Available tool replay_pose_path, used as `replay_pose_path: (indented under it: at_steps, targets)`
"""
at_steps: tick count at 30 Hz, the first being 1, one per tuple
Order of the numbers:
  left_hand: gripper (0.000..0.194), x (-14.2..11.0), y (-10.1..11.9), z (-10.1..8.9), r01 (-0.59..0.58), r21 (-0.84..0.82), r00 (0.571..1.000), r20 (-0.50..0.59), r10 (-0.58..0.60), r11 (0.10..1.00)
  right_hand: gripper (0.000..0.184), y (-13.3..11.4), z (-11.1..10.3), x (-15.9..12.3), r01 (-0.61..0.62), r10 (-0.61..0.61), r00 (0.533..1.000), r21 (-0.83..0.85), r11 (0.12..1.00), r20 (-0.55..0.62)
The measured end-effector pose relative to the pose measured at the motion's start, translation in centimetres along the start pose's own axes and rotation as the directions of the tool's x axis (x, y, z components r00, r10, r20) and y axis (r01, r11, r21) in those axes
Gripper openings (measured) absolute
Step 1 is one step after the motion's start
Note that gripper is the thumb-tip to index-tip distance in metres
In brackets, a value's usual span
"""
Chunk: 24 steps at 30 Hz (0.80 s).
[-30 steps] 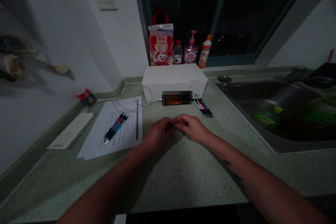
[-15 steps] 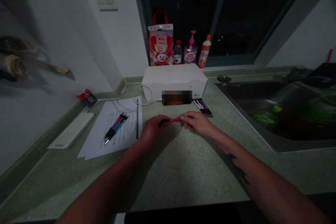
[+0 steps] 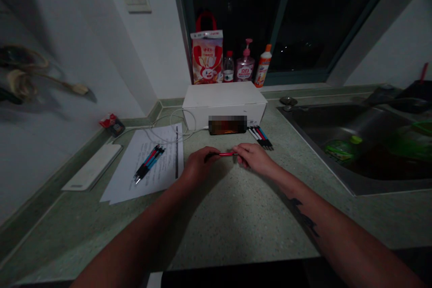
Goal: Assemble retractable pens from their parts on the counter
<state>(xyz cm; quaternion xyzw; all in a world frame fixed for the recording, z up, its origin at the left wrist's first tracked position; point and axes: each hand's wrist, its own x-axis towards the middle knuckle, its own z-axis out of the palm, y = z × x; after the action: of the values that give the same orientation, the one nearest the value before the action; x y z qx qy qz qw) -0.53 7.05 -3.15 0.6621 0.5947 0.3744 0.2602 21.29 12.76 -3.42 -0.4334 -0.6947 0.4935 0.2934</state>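
A red pen point(image 3: 228, 154) with dark ends lies level between my two hands, above the counter. The fingers of my left hand point(image 3: 198, 162) are closed on its left end. My right hand point(image 3: 252, 156) pinches the other end between thumb and forefinger. Just past my right hand, a row of several pens point(image 3: 259, 137), white, red and blue, rests on the counter. To the left, a bundle of red, blue and black pens point(image 3: 149, 163) lies on printed sheets of paper point(image 3: 126, 166). A phone point(image 3: 227, 126), its screen blurred, leans against a white box point(image 3: 224, 96).
A metal sink point(image 3: 315, 150) with a green bottle point(image 3: 340, 149) inside is at the right. A white power bank-like slab point(image 3: 92, 167) and a coiled white cable point(image 3: 158, 131) lie on the left. Bottles point(image 3: 245, 66) and a printed bag point(image 3: 207, 59) stand behind the box.
My right fingers have shifted slightly right along the pen, and a dark section near its right end now shows. My left hand has barely moved.
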Motion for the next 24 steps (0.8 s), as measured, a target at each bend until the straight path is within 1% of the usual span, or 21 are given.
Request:
replay_pose_path:
  at_steps: [4, 6, 8, 9, 10, 12, 13, 14, 15, 17, 18, 19, 21, 22, 24]
  targets:
    - [0.016, 0.0, -0.07, 0.04, -0.007, 0.025, 1.0, 0.0, 0.007, 1.0, 0.031, -0.13, -0.12, 0.03, 0.114, -0.114, 0.993, 0.004, 0.993, -0.036]
    - [0.016, -0.01, -0.17, 0.06, -0.012, 0.043, 1.0, -0.008, 0.012, 0.999, 0.03, -0.14, -0.08, -0.06, 0.075, -0.075, 0.997, -0.008, 0.997, 0.01]
    - [0.017, -0.05, -0.26, 0.1, -0.037, 0.061, 0.999, -0.003, 0.038, 0.997, 0.039, -0.09, 0.03, -0.15, 0.008, -0.005, 0.997, -0.044, 0.999, 0.074]
    - [0.017, -0.07, -0.27, 0.11, -0.048, 0.069, 0.999, 0.0, 0.049, 0.996, 0.041, -0.06, 0.09, -0.18, 0.008, -0.003, 0.997, -0.061, 0.998, 0.081]
    - [0.017, -0.1, -0.25, 0.11, -0.056, 0.076, 0.998, 0.005, 0.056, 0.996, 0.038, -0.05, 0.13, -0.2, 0.035, -0.031, 0.997, -0.073, 0.997, 0.068]
    - [0.018, -0.15, -0.15, 0.09, -0.059, 0.091, 0.998, 0.01, 0.058, 0.994, 0.02, -0.08, 0.18, -0.19, 0.125, -0.125, 0.992, -0.078, 0.989, 0.008]
    - [0.017, -0.17, -0.09, 0.08, -0.057, 0.096, 0.998, 0.008, 0.056, 0.994, 0.019, -0.12, 0.19, -0.19, 0.151, -0.152, 0.988, -0.073, 0.986, -0.01]
    - [0.017, -0.18, -0.06, 0.08, -0.058, 0.097, 0.998, 0.006, 0.057, 0.994, 0.02, -0.15, 0.19, -0.2, 0.15, -0.151, 0.989, -0.071, 0.986, -0.001]
    - [0.017, -0.19, -0.04, 0.1, -0.063, 0.097, 0.998, 0.006, 0.063, 0.993, 0.021, -0.17, 0.2, -0.22, 0.124, -0.122, 0.992, -0.077, 0.989, 0.031]
    - [0.017, -0.2, -0.07, 0.16, -0.074, 0.095, 0.997, 0.009, 0.074, 0.993, 0.031, -0.17, 0.25, -0.27, 0.064, -0.055, 0.994, -0.104, 0.993, 0.09]
    - [0.017, -0.21, -0.11, 0.18, -0.077, 0.098, 0.997, 0.012, 0.077, 0.992, 0.033, -0.15, 0.29, -0.28, 0.06, -0.05, 0.994, -0.117, 0.991, 0.094]
    - [0.017, -0.21, -0.13, 0.2, -0.078, 0.103, 0.997, 0.015, 0.077, 0.992, 0.03, -0.12, 0.33, -0.28, 0.08, -0.071, 0.995, -0.123, 0.989, 0.074]
    - [0.017, -0.23, -0.1, 0.19, -0.071, 0.118, 0.997, 0.012, 0.07, 0.99, 0.018, -0.04, 0.38, -0.24, 0.151, -0.151, 0.989, -0.106, 0.983, 0.008]
    - [0.017, -0.25, -0.06, 0.17, -0.069, 0.122, 0.998, 0.009, 0.068, 0.99, 0.02, 0.0, 0.38, -0.22, 0.17, -0.172, 0.985, -0.094, 0.981, -0.004]
    - [0.017, -0.31, 0.05, 0.14, -0.065, 0.123, 0.998, 0.002, 0.066, 0.99, 0.023, 0.07, 0.35, -0.2, 0.157, -0.154, 0.987, -0.105, 0.982, 0.038]
